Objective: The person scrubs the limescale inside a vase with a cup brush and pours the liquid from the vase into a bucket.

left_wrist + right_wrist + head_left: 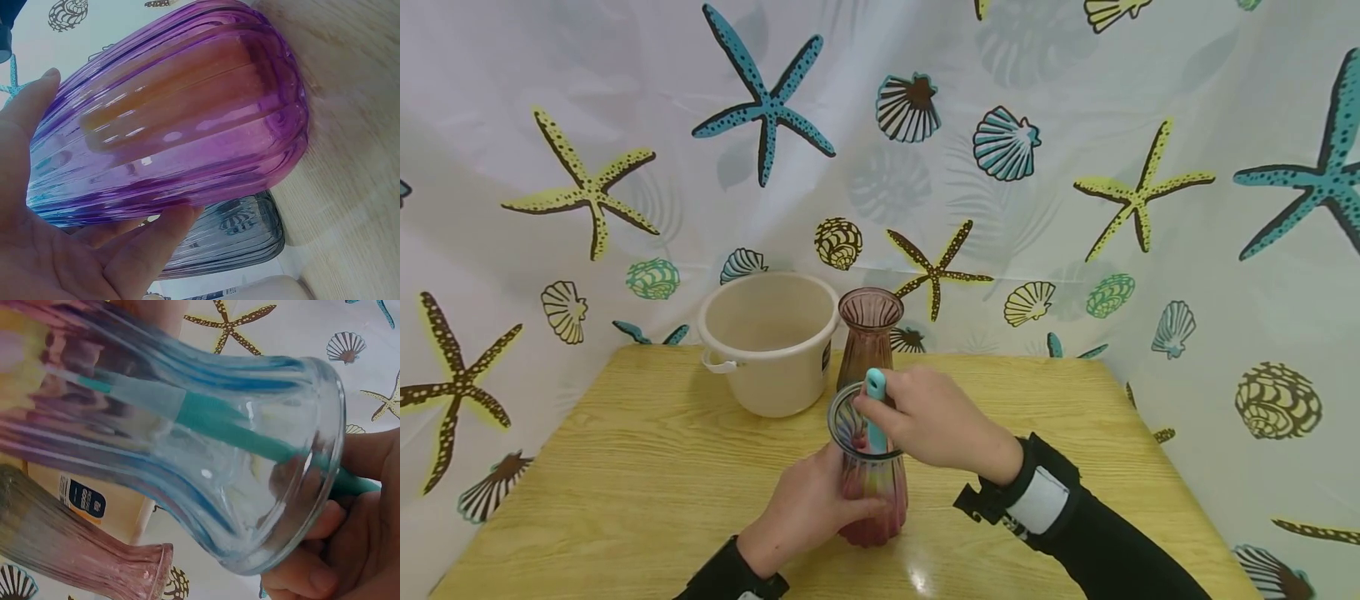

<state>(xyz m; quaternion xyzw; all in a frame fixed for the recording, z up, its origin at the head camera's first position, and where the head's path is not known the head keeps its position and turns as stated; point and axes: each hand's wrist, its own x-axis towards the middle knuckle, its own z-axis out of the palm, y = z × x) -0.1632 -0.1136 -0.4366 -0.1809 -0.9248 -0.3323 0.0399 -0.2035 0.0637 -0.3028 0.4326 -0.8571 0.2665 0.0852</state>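
Observation:
A ribbed glass vase point(891, 492), pink-purple at the base and bluish to clear at its flared rim, stands on the table, tilted a little. My left hand point(808, 504) grips its side, thumb across the front. Inside is a long-handled bottle brush point(876, 387) with a teal handle. My right hand point(936, 421) holds that handle at the vase's mouth, fingers curled round it. Through the glass in the left wrist view, the brush's blurred yellow-orange head point(181, 94) shows low in the vase. The right wrist view shows the handle point(237, 434) running down the neck.
Just behind stands a second ribbed vase point(867, 346), pinkish at the top and greyish lower down. A cream bucket point(775, 379) with a side handle sits at the back left of the wooden table point(647, 475). A curtain point(850, 200) printed with starfish and shells encloses the table.

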